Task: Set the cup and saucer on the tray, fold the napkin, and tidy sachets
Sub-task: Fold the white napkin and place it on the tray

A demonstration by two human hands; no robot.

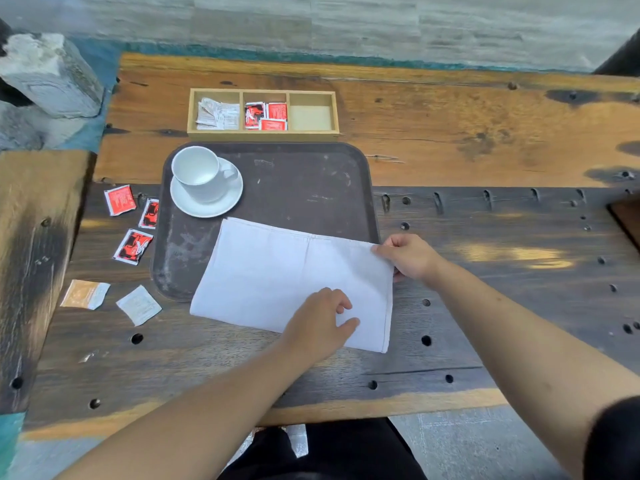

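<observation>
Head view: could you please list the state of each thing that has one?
cup: upright on saucer, empty
napkin: partly folded, overhanging tray
wooden box: right compartment empty
loose sachets: five on table, outside box
left hand: pressing napkin
right hand: pinching napkin's corner

No print on the red sachets [120, 200] (or anything else) is sharp enough to read.

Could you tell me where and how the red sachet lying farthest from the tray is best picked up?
Probably by its two long edges, pinched from straight above. The red sachet lies flat on the table, left of the tray, apart from its neighbours, so nothing blocks a top-down pinch; being thin and flat, sliding a fingertip under one edge first should help.
</observation>
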